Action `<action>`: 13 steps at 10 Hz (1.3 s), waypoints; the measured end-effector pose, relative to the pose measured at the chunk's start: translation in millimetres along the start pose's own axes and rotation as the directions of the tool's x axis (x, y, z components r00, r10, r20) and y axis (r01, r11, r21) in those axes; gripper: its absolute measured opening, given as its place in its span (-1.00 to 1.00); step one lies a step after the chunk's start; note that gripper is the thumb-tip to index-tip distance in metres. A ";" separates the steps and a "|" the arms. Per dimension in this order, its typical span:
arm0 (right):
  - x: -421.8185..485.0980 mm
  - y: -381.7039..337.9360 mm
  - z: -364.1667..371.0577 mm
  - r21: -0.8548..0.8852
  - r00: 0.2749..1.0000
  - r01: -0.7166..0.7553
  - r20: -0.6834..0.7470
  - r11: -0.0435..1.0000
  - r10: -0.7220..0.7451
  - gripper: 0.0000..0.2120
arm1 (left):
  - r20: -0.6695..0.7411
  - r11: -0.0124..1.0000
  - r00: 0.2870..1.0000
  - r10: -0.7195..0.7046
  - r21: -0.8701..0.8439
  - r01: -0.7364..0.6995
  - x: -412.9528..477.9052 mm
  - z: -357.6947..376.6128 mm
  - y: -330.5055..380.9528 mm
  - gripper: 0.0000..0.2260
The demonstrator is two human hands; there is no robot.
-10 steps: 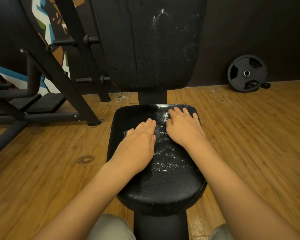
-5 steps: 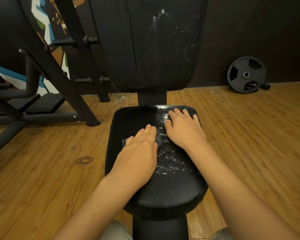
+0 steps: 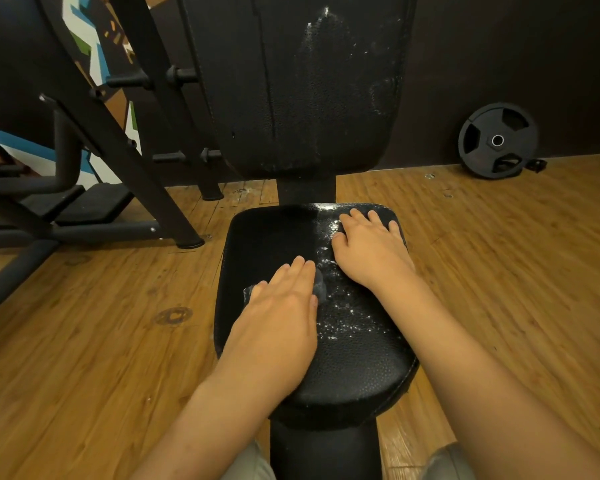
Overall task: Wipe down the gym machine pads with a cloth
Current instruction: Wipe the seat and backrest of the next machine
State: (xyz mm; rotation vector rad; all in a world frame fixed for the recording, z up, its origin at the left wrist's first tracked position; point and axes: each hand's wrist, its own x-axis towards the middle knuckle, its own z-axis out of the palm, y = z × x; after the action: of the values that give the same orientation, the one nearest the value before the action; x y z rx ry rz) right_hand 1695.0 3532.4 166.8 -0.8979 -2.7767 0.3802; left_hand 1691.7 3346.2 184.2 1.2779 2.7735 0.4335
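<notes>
The floor (image 3: 101,358) is laid in warm brown wood planks. A round dark mark (image 3: 173,315) is seen on the planks at the left. The rear wall (image 3: 516,64) is finished in a dark tone. A black weight plate (image 3: 497,140) is leaned against that wall at the right. A black steel frame (image 3: 118,150) is set at the left, with pegs (image 3: 129,79) fitted along its slanted posts. A multicoloured geometric mural (image 3: 84,39) is partly seen behind it.

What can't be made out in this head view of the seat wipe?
Head view only:
cloth: mostly under the left hand; only dark edges show beside the fingers.
seat pad: the surface beneath the left hand and right hand is hidden.
back pad: top cut off by the upper frame edge.
seat post: base cut off by the lower edge.
</notes>
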 end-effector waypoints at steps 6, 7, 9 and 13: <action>-1.2 0.3 -0.6 0.001 1.000 0.003 0.009 1.000 -0.003 -0.48 | -0.003 0.999 1.000 0.030 0.018 -0.030 -29.7 -0.8 4.2 -0.51; -1.4 0.2 -0.4 -0.004 1.000 0.005 0.009 1.000 -0.005 -0.48 | 0.019 1.000 1.000 0.009 0.004 -0.009 -30.1 -3.5 3.6 -0.51; -1.9 -0.4 -1.1 -0.008 1.000 0.003 0.006 1.000 -0.003 -0.48 | -0.005 0.999 0.999 -0.051 0.011 0.051 4.9 1.9 9.2 -0.54; -1.1 0.4 -0.3 -0.012 1.000 0.004 0.010 1.000 -0.004 -0.48 | 0.155 0.994 0.988 0.009 -0.110 0.009 -9.7 -13.3 3.9 -0.53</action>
State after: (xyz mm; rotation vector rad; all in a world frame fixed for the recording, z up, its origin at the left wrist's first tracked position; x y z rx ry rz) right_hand 1696.2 3532.1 166.8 -0.8952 -2.7926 0.3680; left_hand 1698.7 3338.2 197.5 1.2311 2.5835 0.4586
